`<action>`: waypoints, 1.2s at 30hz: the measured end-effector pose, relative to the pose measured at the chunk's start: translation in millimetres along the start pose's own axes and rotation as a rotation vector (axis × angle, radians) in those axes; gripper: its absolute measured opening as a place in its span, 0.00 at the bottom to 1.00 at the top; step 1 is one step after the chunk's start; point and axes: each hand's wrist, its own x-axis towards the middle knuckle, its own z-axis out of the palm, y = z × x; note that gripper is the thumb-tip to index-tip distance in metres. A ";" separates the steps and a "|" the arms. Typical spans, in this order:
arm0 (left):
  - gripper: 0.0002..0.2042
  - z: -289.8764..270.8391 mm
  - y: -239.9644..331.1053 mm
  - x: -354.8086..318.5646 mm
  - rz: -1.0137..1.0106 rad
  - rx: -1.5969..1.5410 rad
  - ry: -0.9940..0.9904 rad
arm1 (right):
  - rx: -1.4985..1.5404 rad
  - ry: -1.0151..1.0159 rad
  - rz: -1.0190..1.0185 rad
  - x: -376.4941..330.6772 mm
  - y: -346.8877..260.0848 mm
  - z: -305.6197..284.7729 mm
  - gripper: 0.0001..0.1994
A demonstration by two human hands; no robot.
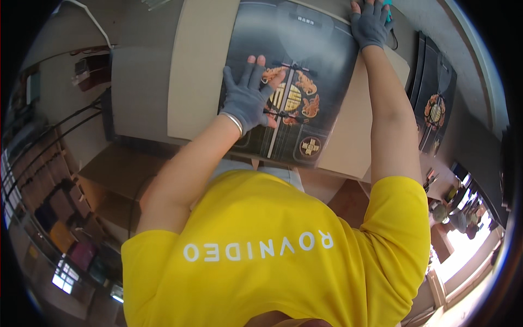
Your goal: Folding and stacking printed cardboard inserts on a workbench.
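Note:
A glossy black printed sheet (pixel 294 43) with a round gold emblem and orange dragon figures lies over a larger beige board (pixel 196 65). On its left part rests my left hand (pixel 246 101) in a grey glove with bare fingertips, the fingers spread flat and the thumb side near the emblem. My right hand (pixel 372 26), gloved alike, reaches to the far right corner of the sheet with fingers stretched out. Next to those fingers shows a small teal thing (pixel 388 10), partly hidden; its kind is unclear.
Another black printed piece (pixel 434 98) of the same design lies at the right. A grey work surface (pixel 139 71) extends left of the board. A brown shelf (pixel 117 169) stands below left. Tools (pixel 460 212) cluster at the far right, and a white cable (pixel 92 19) runs at upper left.

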 end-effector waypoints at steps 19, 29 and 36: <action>0.63 8.9 -13.2 1.9 0.026 -0.010 0.127 | 0.601 -0.254 0.347 -397.4 -64.0 -187.3 0.41; 0.65 25.5 -12.2 28.2 0.481 -0.348 0.404 | 1.329 -0.332 1.030 -330.4 6.7 -227.9 0.21; 0.51 14.4 -88.2 16.5 -0.278 0.016 0.491 | 1.159 0.214 1.081 -285.1 272.0 -201.4 0.20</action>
